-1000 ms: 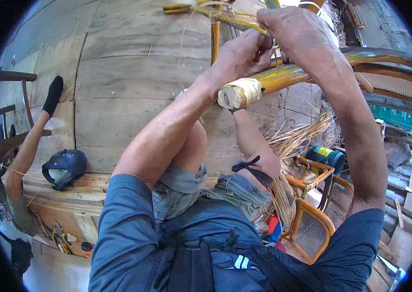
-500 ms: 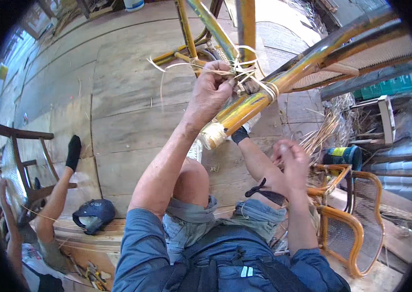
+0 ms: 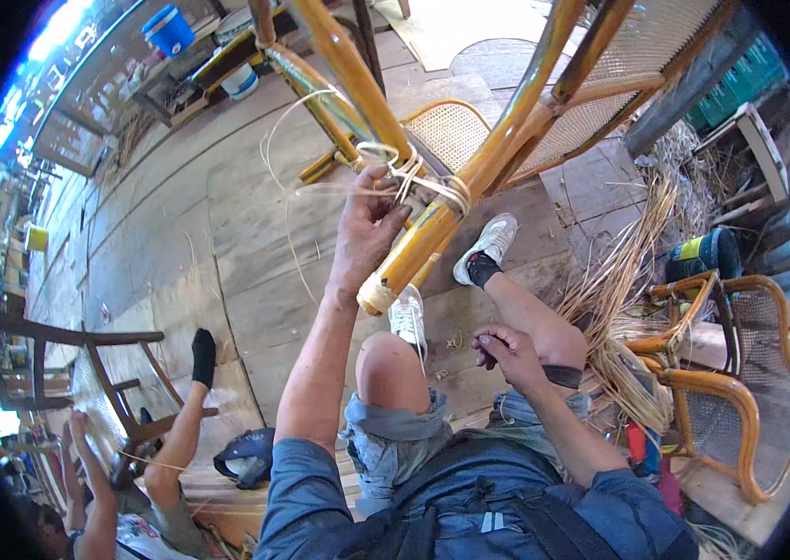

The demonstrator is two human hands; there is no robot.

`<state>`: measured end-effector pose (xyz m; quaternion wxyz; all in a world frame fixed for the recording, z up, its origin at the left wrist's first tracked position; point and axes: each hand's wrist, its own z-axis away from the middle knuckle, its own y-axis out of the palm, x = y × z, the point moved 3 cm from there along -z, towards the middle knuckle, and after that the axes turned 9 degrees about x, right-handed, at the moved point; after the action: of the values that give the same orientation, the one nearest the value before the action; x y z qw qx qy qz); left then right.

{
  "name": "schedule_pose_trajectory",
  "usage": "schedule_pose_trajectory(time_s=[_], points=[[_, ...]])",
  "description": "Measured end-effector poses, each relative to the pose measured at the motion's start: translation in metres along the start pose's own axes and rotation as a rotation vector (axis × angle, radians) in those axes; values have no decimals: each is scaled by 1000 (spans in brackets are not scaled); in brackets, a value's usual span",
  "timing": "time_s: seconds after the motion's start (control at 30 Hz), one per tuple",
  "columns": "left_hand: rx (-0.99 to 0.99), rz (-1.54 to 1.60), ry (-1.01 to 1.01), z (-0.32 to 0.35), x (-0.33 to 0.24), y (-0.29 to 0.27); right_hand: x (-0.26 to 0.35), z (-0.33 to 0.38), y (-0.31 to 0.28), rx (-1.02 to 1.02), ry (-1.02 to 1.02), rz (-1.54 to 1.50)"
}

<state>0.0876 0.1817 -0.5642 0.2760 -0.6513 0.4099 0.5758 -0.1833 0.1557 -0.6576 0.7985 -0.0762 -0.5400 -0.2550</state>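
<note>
A yellow-brown rattan chair frame [image 3: 484, 168] stands tilted in front of me, with a pale binding on the near end of its pole. Pale cane strips [image 3: 404, 168] are wound round the joint where several poles meet. At that joint my left hand [image 3: 372, 229] is closed, its thumb and fingers pinching a cane strip. A loose length of strip [image 3: 271, 159] loops out left of this hand. My right hand [image 3: 510, 357] is lowered near my right knee, away from the frame. Its fingers are curled in, and nothing shows in them.
Loose cane strips [image 3: 614, 308] lie heaped at the right, near a dark bucket [image 3: 708, 254] and another rattan chair [image 3: 750, 392]. At the lower left a person's leg [image 3: 176, 439] and hands are beside a dark wooden chair [image 3: 87, 336]. A dark cap [image 3: 247, 457] lies near me.
My view has swung, so the room sits differently in it. My left hand stays at the joint with the strip. The right hand has come down and inward, its fingers curled.
</note>
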Motion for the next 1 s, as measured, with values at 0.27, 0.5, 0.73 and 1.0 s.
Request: schedule_pose_trajectory(time_s=[0.27,0.5,0.73,1.0], points=[[69,55,-293,15,-13,-1,23,-16,12,65,-82,40],[198,-484,-366,12,-54,-10,15,-10,19,71,-52,-166],[166,-293,-116,5,-67,8,45,-15,19,49,-92,-140],[199,-445,-426,6,-34,-8,91,-6,19,69,-323,-238]])
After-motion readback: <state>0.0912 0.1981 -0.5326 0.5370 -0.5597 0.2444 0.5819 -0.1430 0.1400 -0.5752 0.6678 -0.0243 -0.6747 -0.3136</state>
